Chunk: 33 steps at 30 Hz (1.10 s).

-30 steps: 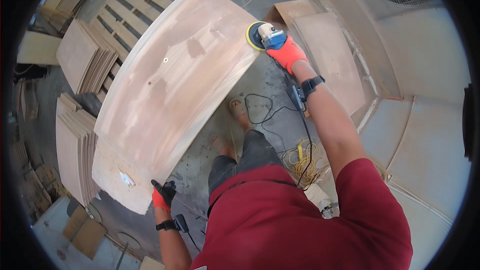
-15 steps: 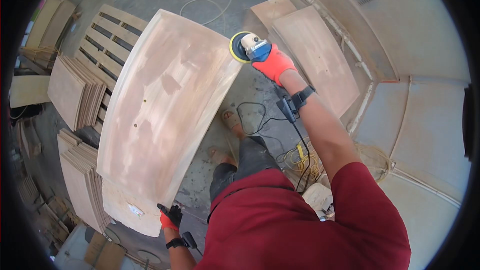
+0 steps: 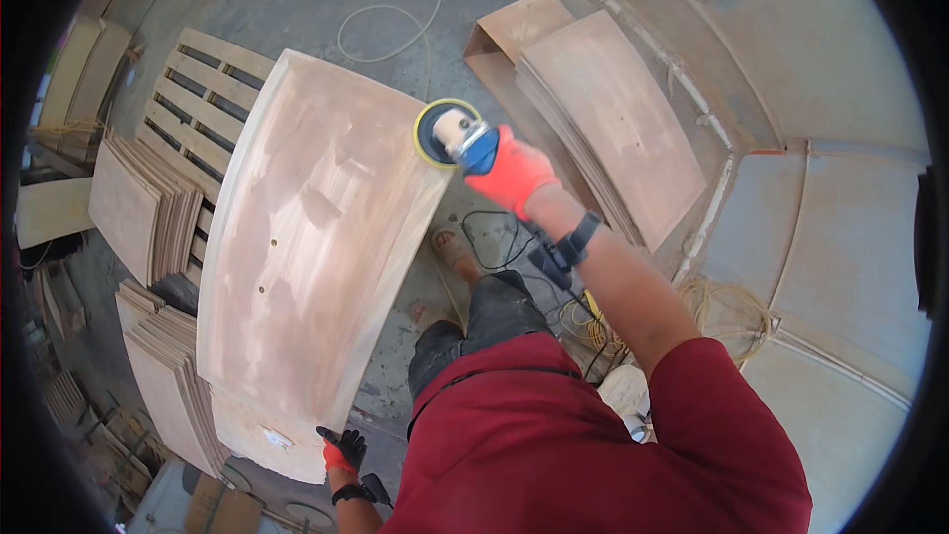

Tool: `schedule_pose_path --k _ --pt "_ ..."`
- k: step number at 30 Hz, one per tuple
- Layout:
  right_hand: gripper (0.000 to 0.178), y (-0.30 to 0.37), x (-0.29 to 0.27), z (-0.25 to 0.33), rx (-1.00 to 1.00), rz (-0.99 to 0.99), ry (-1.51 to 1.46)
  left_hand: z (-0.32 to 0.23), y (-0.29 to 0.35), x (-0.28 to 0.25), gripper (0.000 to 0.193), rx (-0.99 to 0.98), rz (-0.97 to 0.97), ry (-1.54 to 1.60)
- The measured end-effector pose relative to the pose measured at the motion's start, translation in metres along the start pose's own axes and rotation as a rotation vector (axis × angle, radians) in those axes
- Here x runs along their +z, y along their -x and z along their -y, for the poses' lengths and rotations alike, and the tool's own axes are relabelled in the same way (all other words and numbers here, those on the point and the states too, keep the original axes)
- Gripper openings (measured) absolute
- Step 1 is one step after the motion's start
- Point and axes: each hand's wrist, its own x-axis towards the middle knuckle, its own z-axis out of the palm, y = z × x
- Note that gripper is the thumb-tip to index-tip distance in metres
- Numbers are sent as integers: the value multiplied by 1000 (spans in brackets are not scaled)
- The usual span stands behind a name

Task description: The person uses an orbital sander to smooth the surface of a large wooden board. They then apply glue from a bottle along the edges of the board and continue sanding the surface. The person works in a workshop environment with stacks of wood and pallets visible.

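A large curved wooden panel (image 3: 297, 227) lies before me, its pale surface patchy with lighter and darker areas and marked by two small holes. My right hand (image 3: 512, 174), in a red glove, is wrapped around the blue body of a disc sander (image 3: 461, 134). The sander's round yellow-rimmed pad overlaps the panel's far right corner; whether it touches the wood I cannot tell. At the panel's near right corner is my left hand (image 3: 343, 448), in a red and black glove, fingers apart against the edge. A small white object (image 3: 278, 438) lies on the board at the panel's near end.
More curved panels (image 3: 623, 119) are stacked on the floor at the right. To the left, stacked boards (image 3: 138, 203) lean by a slatted pallet (image 3: 203, 104), with another stack (image 3: 173, 376) nearer. A dark cord (image 3: 473, 237) and yellow cable (image 3: 598, 321) lie near my feet.
My right hand has brought the sander left and nearer, its pad now overlapping more of the panel's corner and tilted flatter. The left hand stays at the near corner.
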Motion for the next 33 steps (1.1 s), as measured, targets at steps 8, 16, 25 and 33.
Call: schedule_pose_path --k 8,16,25,33 --pt "73 40 34 18 -158 135 86 0 -1 -4 123 -41 -33 -30" --pt "76 -13 -13 -21 -20 45 21 6 -2 -5 116 -57 -86 27" --pt "78 -68 -33 45 -90 91 100 4 5 13 122 -10 -97 79" --pt "78 -113 -34 114 -186 88 136 14 -1 25 104 40 -125 211"
